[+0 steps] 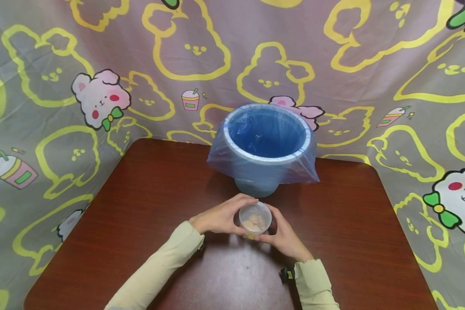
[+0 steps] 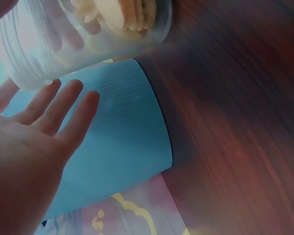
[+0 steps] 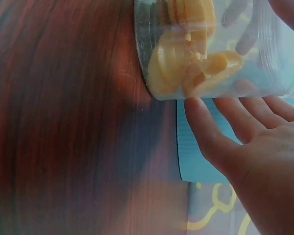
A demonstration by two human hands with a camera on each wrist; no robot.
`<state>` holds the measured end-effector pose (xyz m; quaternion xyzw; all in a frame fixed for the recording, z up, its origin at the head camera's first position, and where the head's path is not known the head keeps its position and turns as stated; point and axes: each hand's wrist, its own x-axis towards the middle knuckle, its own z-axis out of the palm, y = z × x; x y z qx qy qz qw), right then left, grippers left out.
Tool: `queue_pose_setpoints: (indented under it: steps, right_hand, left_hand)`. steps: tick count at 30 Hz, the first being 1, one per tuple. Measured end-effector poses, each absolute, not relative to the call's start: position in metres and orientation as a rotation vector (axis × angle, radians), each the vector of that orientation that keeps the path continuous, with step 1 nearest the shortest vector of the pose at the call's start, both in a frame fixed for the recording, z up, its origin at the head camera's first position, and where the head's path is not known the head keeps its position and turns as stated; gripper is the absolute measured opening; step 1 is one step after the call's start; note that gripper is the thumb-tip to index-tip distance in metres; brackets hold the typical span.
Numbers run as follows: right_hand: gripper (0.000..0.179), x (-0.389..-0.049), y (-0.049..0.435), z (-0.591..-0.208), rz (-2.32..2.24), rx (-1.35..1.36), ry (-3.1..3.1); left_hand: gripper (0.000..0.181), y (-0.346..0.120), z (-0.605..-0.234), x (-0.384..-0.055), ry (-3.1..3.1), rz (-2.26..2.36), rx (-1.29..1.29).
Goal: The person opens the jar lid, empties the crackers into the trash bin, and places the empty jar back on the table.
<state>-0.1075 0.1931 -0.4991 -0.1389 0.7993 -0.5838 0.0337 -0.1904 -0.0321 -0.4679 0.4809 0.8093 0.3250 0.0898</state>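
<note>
A clear plastic jar (image 1: 252, 220) with several pale yellow, rounded pieces (image 3: 179, 63) inside is between my two hands, near the middle of the table. My left hand (image 1: 226, 215) holds it from the left, thumb at the front and fingers round the far side. From the right, my right hand (image 1: 284, 237) holds it, its thumb near the front edge. In the left wrist view a ribbed translucent lid (image 2: 22, 54) closes the jar's top. Whether the jar's base touches the table cannot be told.
A blue bin (image 1: 257, 185) lined with a thin blue plastic bag (image 1: 294, 170) stands upright just beyond the hands, its mouth open. The dark red-brown wooden table (image 1: 151, 185) is enclosed by a cartoon-printed curtain (image 1: 131, 51) at the back and sides.
</note>
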Motion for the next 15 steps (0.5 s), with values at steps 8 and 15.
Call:
queue_pose_setpoints:
  steps: [8,15]
  right_hand:
    - [0.090,-0.108,0.193,-0.501,-1.790,-0.408,2.472]
    - [0.090,-0.108,0.193,-0.502,-1.835,-0.406,2.421]
  left_hand:
    - [0.092,-0.022,-0.468,-0.190,2.383,0.952,1.461]
    - [0.093,-0.019,-0.470,-0.190,2.367,0.956,1.491]
